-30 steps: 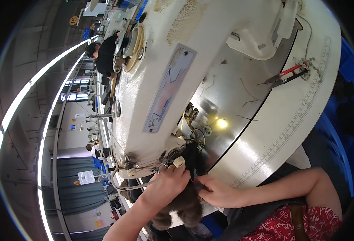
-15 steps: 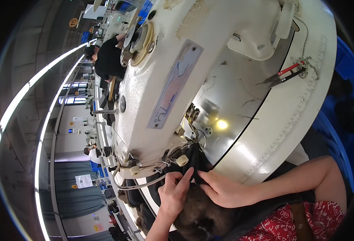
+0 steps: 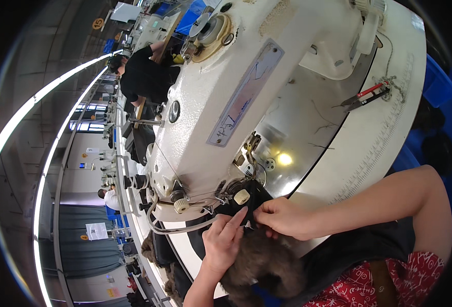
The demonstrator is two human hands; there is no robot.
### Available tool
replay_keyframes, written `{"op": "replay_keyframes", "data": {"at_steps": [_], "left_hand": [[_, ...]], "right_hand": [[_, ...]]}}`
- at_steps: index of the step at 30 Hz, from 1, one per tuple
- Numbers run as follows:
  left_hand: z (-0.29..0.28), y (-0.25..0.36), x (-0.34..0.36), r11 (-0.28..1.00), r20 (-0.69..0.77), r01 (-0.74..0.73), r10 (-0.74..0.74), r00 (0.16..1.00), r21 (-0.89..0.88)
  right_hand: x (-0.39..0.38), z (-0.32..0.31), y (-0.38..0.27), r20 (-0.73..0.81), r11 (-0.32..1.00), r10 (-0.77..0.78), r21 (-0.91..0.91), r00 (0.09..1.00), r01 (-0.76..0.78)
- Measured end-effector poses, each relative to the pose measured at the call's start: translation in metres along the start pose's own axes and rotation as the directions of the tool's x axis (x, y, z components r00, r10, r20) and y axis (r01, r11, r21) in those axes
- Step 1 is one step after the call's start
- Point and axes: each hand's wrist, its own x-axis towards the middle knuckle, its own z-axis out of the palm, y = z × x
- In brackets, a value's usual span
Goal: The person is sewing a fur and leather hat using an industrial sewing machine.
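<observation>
A piece of black fabric (image 3: 259,196) runs up to the needle area of a white sewing machine (image 3: 200,117), whose head hides part of it. Joined to or lying against it is brown fur (image 3: 267,263), bunched below my hands. My left hand (image 3: 222,243) is at the fabric's left edge, its index finger stretched along it and the other fingers curled in. From the right, my right hand (image 3: 287,219) pinches the fabric between thumb and fingers. A small pale bit shows between the two hands. The needle tip cannot be made out.
Thread snips with a red handle (image 3: 366,93) lie on the machine bed near tangled thread. A printed ruler scale (image 3: 374,158) curves along the table edge. Blue bins (image 3: 438,82) stand at the right. Another person (image 3: 144,77) in black works beyond the machine.
The view has shifted slightly, so the machine appears farther right. My right hand's fingers have drawn in tighter on the fabric, and more of the fur shows below. My left hand stays at the fabric.
</observation>
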Motion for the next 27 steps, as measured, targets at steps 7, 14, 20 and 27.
{"op": "replay_keyframes", "data": {"at_steps": [7, 14, 20, 27], "left_hand": [[0.004, -0.001, -0.002, 0.996, -0.034, -0.041, 0.044, 0.998, 0.084], [0.010, -0.003, -0.006, 0.996, -0.109, 0.061, -0.053, 0.993, 0.068], [0.004, -0.003, -0.003, 0.992, 0.007, 0.118, -0.119, 0.993, 0.035], [-0.002, -0.004, 0.002, 0.992, 0.090, 0.116, -0.112, 0.990, -0.044]], "right_hand": [[-0.007, -0.020, -0.036, 0.088, 0.842, 0.045, -0.539, 0.995, 0.010], [-0.005, -0.024, -0.042, 0.104, 0.865, 0.177, -0.491, 0.979, -0.105], [0.000, -0.020, -0.029, 0.130, 0.951, 0.106, -0.302, 0.986, -0.062], [0.010, -0.021, -0.031, 0.155, 0.900, -0.012, -0.429, 0.988, 0.078]]}}
